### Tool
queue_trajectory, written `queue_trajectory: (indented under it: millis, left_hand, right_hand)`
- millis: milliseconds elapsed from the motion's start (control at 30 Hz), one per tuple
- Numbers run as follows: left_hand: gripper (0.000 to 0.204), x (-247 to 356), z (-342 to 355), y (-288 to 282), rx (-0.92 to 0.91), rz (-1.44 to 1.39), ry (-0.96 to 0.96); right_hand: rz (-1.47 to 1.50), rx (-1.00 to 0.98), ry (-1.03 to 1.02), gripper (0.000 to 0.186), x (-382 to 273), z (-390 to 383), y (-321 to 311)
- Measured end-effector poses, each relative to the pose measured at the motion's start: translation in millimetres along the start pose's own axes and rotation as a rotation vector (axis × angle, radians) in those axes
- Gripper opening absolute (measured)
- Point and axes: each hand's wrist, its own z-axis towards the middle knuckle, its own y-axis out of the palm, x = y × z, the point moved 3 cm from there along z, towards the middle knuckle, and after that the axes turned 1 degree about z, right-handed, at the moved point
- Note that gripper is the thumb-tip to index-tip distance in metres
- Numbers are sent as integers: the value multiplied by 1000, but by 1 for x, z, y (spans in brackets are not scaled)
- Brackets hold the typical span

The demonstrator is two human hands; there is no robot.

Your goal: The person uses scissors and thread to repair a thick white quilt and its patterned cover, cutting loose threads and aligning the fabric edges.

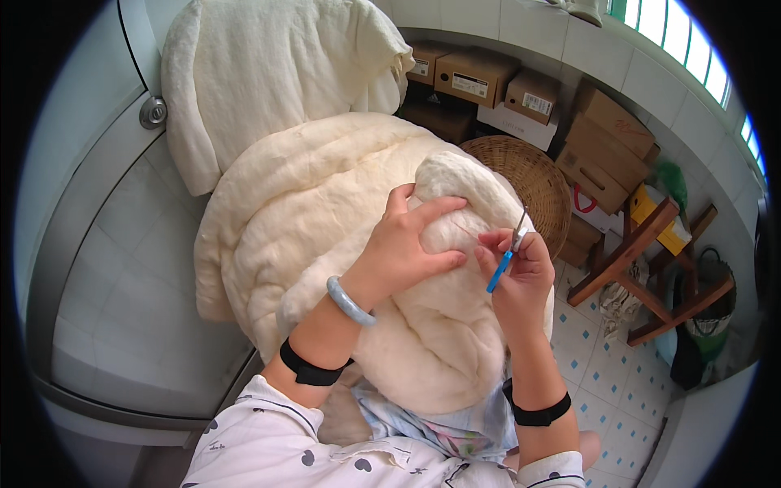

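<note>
A thick cream-coloured cotton quilt [317, 179] lies bunched in front of me and over my lap. My left hand [415, 244] grips a raised fold of it, thumb and fingers curved around the bulge. On the fold's right side, my right hand [521, 264] holds a small blue-handled tool [500, 272] with a thin metal tip pointing up and away. Thumb and index finger of that hand come close together at the quilt's surface. A fine reddish thread [469, 232] seems to run between the two hands; its ends cannot be made out.
More cream padding [277, 73] drapes at the far left, beside a grey door [146, 268] with a round lock. A wicker basket [529, 175] stands behind the quilt. Shoe boxes [476, 77] line the wall. A wooden stool [643, 260] lies tipped on the right, on the tiled floor [606, 374].
</note>
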Motion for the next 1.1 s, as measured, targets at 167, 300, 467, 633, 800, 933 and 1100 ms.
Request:
queue_trajectory:
  millis: [167, 300, 467, 633, 800, 933, 1100]
  left_hand:
    - [63, -4, -4, 2, -32, -72, -8]
    - [61, -9, -3, 2, -83, -209, -18]
    - [61, -8, -6, 2, -91, -241, -24]
    - [61, -8, -7, 3, -109, -238, -64]
    - [61, -6, -7, 5, -113, -229, -73]
    - [61, -6, -9, 6, -80, -251, -19]
    - [61, -6, -12, 4, -68, -251, -40]
  right_hand:
    - [-85, -26, 5, 25, 9, 2, 4]
    - [-164, -28, 26, 26, 9, 5, 4]
    - [-261, -143, 121, 24, 5, 10, -7]
    - [-428, -223, 80, 24, -14, 13, -11]
    - [-455, -321, 79, 22, -20, 15, -19]
    - [-340, -325, 138, 24, -27, 15, -18]
    - [-502, -180, 2, 29, -26, 9, -26]
